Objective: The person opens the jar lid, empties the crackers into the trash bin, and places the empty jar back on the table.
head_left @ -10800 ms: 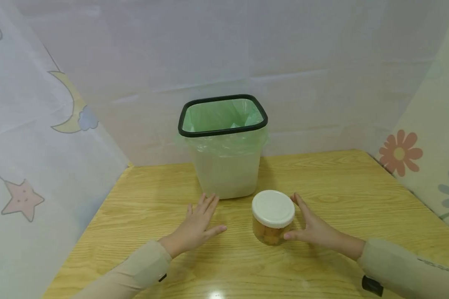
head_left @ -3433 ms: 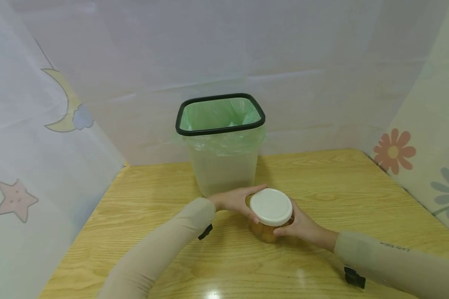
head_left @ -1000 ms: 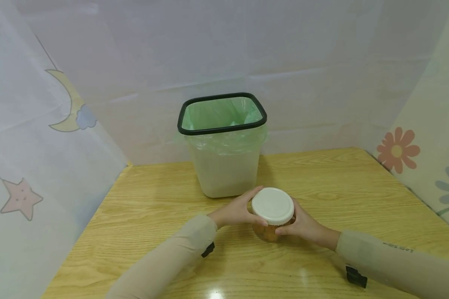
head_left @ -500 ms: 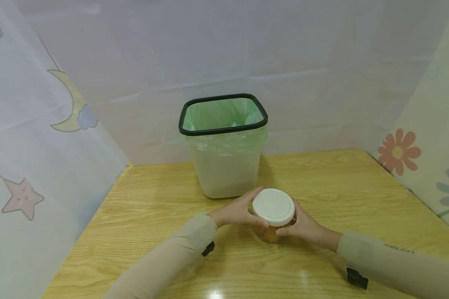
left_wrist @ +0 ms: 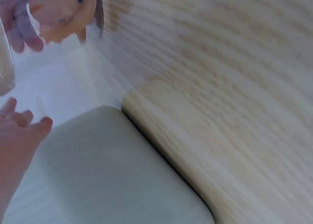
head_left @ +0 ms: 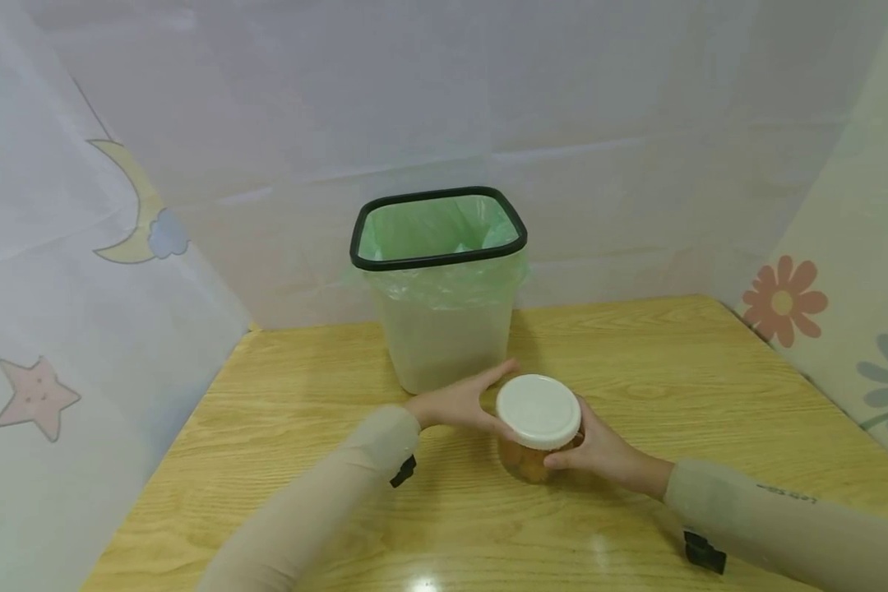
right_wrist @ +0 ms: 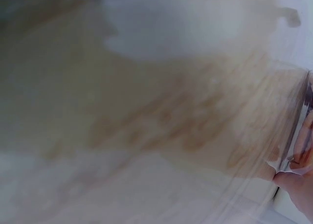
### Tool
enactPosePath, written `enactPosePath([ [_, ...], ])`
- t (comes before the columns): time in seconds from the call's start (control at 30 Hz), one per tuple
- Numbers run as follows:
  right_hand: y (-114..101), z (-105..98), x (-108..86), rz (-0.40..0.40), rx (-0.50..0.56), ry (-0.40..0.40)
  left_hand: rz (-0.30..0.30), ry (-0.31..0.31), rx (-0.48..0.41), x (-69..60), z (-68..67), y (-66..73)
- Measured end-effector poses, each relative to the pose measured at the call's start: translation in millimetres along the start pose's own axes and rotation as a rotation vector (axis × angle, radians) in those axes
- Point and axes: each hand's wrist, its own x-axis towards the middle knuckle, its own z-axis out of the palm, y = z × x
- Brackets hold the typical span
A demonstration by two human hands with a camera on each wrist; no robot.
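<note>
At four o'clock on the jar (head_left: 521, 463), your right hand (head_left: 612, 450) grips firmly; brace there while wrapping your spread left hand (head_left: 459, 404) evenly round the lid (head_left: 538, 409).

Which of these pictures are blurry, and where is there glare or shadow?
Head view: fairly sharp, including the transparent jar with a round white lid; a glare spot at the bottom edge on the yellow wood-grain table; soft shadow right of the off-white bin with a black rim. Left wrist view: bluish, hazy, wood grain soft. Right wrist view: blurriest, dim, grain smeared.
</note>
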Motion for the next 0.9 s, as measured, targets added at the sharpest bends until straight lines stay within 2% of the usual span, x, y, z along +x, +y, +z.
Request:
enactPosePath([
  [0.17,-2,0,-0.4,0.006,-0.005,0.009,0.020,-0.075,-0.039,7.1,-5.6,-2.9],
  [0.4,-3,0,-0.5,0.004,-0.004,0.009,0.010,-0.139,-0.057,17.1,-8.7,-5.2],
  [0.53,-1,0,-0.6,0.010,-0.006,0.006,0.025,-0.171,-0.089,18.0,-9.7,-4.9],
  [0.67,-1,0,-1.0,0.013,-0.011,0.007,0.017,-0.180,-0.112,18.0,-9.8,-4.7],
  [0.9,-1,0,-1.1,0.015,0.008,-0.006,-0.011,-0.160,-0.125,18.2,-8.0,-6.3],
])
